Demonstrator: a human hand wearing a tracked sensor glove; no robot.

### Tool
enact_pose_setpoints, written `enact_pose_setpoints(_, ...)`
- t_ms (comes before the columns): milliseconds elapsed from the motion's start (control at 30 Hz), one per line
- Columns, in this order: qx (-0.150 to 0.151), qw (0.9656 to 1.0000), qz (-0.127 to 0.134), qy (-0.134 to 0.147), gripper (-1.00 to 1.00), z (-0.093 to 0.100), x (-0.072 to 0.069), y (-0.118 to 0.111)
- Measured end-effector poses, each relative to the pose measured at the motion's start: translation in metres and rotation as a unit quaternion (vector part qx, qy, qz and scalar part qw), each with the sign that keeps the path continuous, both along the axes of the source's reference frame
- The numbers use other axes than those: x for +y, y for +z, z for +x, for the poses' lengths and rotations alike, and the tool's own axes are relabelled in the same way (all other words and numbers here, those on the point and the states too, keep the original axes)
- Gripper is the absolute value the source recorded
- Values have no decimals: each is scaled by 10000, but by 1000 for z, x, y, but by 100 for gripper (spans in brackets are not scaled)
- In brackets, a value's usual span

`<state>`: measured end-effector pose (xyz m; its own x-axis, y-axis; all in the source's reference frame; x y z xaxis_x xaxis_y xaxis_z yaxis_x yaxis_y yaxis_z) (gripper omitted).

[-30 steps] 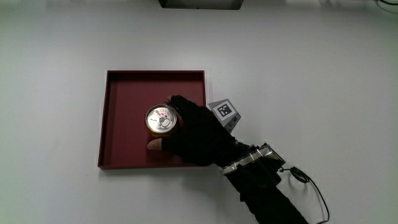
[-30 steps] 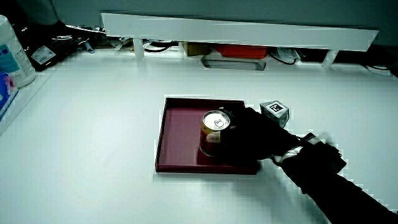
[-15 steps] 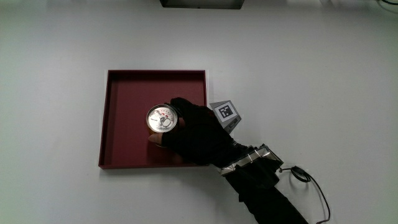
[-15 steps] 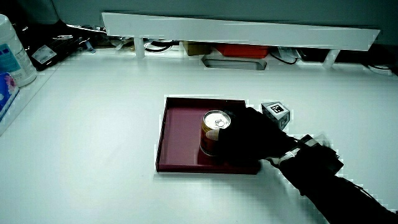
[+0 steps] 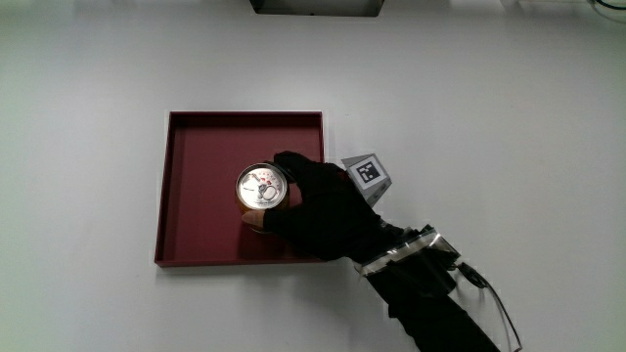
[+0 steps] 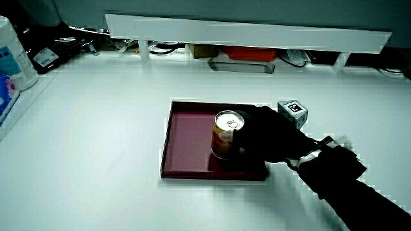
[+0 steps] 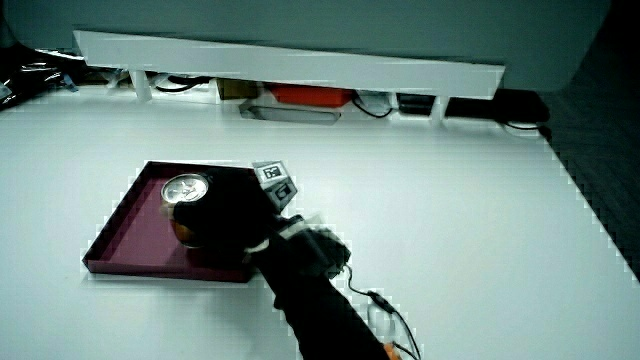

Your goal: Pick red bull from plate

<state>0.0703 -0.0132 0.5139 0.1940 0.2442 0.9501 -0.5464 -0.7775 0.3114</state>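
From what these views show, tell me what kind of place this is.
Probably a lab or test bench: a bare white table, a low white partition with cables under it, and a marker cube on the gloved hand.

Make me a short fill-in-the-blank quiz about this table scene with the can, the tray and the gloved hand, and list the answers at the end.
1. The can stands upright inside the dark red ____.
2. The hand has its grip closed around the ____.
3. On the back of the glove sits a small patterned ____.
4. The can's top shows a pull ____.

Missing words: tray; can; cube; tab
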Motion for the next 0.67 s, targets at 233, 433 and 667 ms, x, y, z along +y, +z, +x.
enact_pose_setpoints(233,-269,9996,107,-38,100,20,-5,-37)
enact_pose_setpoints(433,389,9989,194,-149,100,44,0,-65)
enact_pose_setpoints(667,109,9982,544,-225,100,67,9,-97)
